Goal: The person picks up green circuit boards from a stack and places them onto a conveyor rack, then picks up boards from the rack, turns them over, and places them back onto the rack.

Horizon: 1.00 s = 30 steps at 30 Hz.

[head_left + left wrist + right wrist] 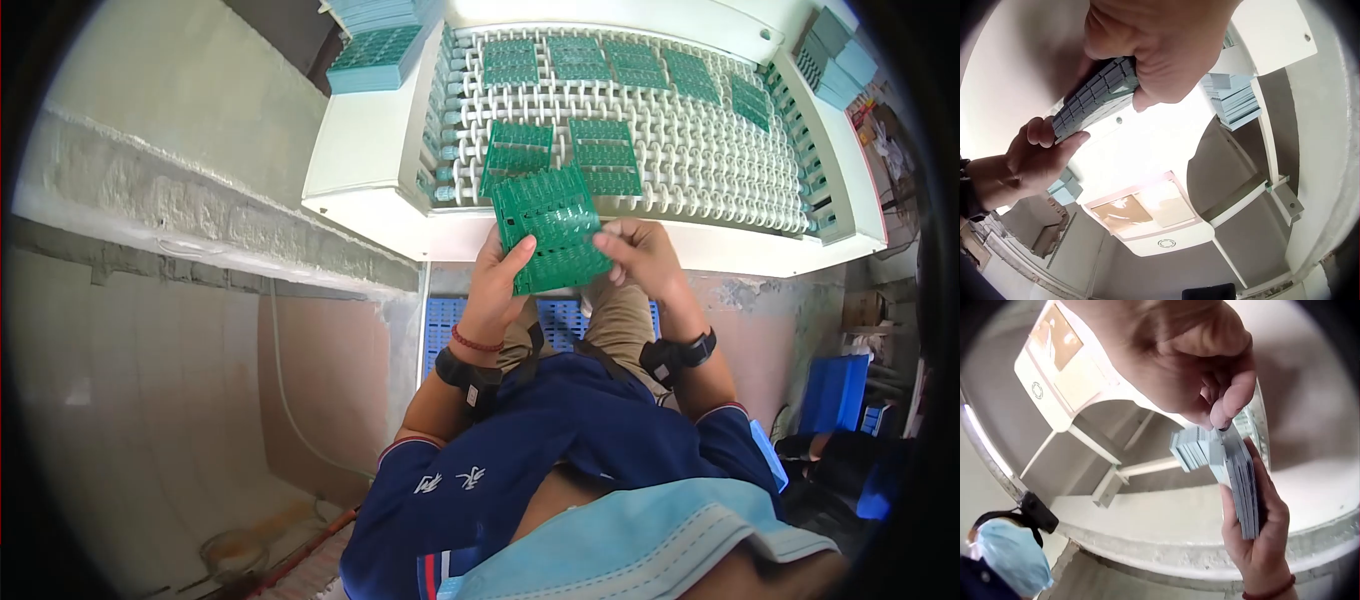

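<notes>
A stack of green circuit boards (552,222) is held up in front of the conveyor's near edge. My left hand (490,288) grips its left side, thumb on the top face and fingers underneath. At the opposite edge, my right hand (648,258) pinches a corner of the top board between thumb and curled fingers. From the right wrist view, several layered board edges (1244,497) show, with the right hand's fingertips (1225,415) right at the upper end. In the left wrist view the stack (1094,100) spans the gap between both hands.
Beyond the hands is a white roller conveyor (700,150). Two boards, one a near board (605,157), lie at its front; several more, including a far board (577,58), form a row behind. Board stacks (375,58) stand on the left ledge, others (840,60) at right.
</notes>
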Each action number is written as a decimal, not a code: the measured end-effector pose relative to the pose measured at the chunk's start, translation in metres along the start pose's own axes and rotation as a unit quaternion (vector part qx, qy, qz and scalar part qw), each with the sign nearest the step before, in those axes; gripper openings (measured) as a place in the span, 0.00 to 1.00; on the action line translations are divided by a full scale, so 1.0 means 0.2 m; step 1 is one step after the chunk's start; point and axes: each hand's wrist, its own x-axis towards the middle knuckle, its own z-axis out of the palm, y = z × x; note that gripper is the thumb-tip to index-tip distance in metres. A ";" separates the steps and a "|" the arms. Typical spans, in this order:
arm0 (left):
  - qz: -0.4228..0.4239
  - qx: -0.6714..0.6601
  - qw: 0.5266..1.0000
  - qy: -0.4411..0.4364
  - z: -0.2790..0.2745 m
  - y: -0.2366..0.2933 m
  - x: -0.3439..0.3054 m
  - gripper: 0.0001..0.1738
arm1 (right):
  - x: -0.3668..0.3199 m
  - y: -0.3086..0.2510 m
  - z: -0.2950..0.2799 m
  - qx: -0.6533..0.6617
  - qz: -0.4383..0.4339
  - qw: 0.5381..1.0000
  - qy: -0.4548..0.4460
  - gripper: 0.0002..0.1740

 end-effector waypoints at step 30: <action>-0.043 -0.024 0.998 -0.042 0.19 -0.10 0.09 0.25 | -0.09 0.02 -0.27 0.022 -0.010 0.999 0.030 0.14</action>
